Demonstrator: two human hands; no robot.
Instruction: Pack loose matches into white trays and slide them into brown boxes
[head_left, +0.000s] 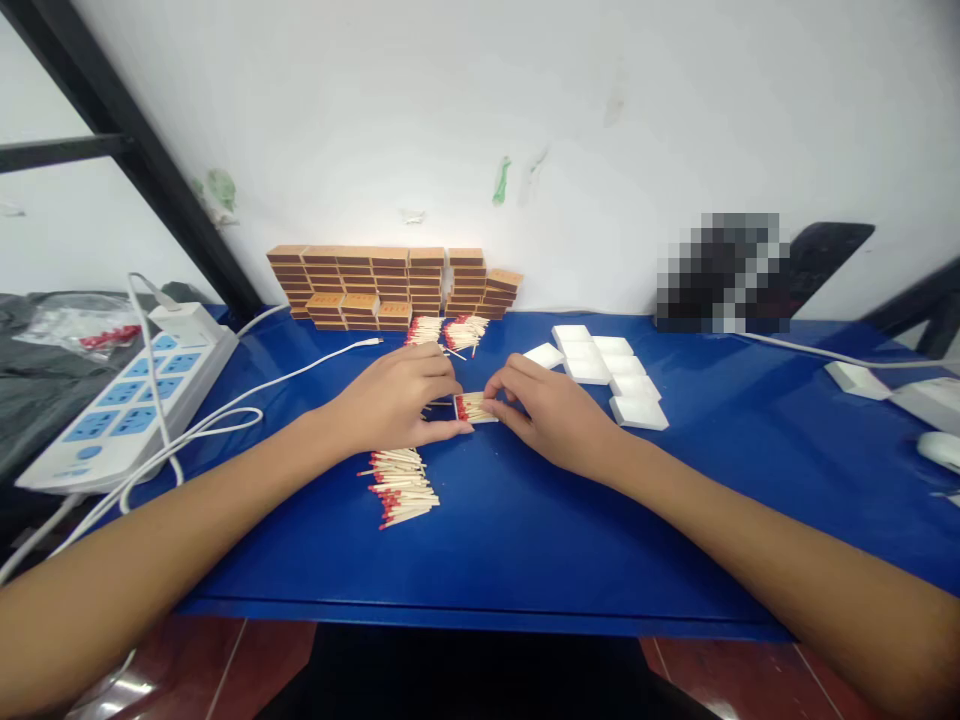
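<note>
A small white matchbox tray [474, 407] filled with red-tipped matches lies on the blue table [525, 530] between my hands. My left hand [397, 400] curls round its left end, fingers closed on it. My right hand [551, 412] pinches its right end with thumb and fingertips. A loose pile of red-tipped matches [399, 486] lies just in front of my left wrist. Two more match piles [450, 332] lie behind the hands.
Stacked brown matchbox sleeves [390, 285] line the wall. Several empty white trays [607, 372] sit to the right. A white power strip [127, 400] with cables [225, 415] lies at the left. A white mouse [941, 450] and a white box are at the far right.
</note>
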